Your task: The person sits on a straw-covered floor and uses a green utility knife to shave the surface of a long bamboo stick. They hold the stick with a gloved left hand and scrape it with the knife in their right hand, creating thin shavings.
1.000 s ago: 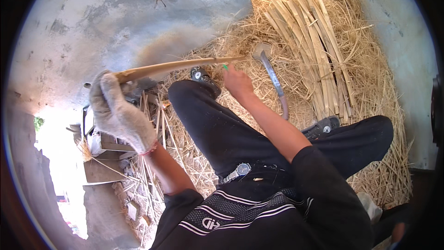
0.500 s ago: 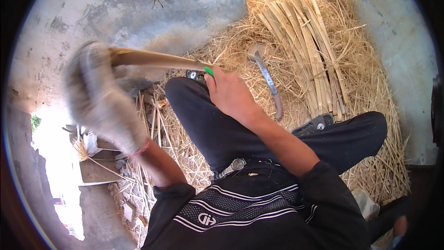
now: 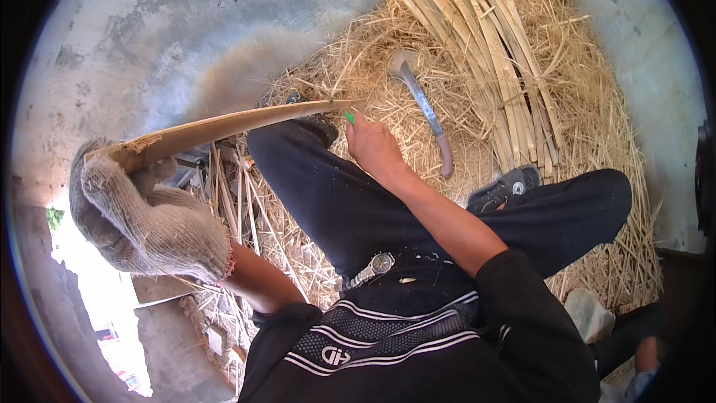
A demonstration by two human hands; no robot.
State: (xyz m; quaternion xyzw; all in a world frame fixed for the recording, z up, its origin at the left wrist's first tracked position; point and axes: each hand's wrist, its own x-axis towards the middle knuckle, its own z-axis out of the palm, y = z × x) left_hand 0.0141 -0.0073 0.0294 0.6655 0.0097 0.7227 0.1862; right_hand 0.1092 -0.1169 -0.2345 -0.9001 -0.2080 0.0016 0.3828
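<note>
My left hand (image 3: pixel 153 220), in a thick knitted grey-white glove, is wrapped around the wide end of a long pale bamboo strip (image 3: pixel 231 125). The strip slants up to the right across my bent left knee, and its thin far end tapers off above my right hand. My bare right hand (image 3: pixel 374 149) is closed in front of my lap. A small tool with a green handle (image 3: pixel 349 117) pokes out of its fist; the rest of that tool is hidden, so its kind is unclear.
A long-bladed knife with a brown handle (image 3: pixel 425 108) lies on the straw-like shavings (image 3: pixel 358 52). Split strips (image 3: pixel 500 67) are bundled at the upper right. A grey wall (image 3: pixel 149 30) rises at left. A wristwatch (image 3: pixel 373 267) rests on my lap. Another person's arm (image 3: pixel 645 354) shows lower right.
My left hand has moved left and down, carrying the strip's wide end with it. The right hand has shifted slightly right and down, and the strip now lies apart from it.
</note>
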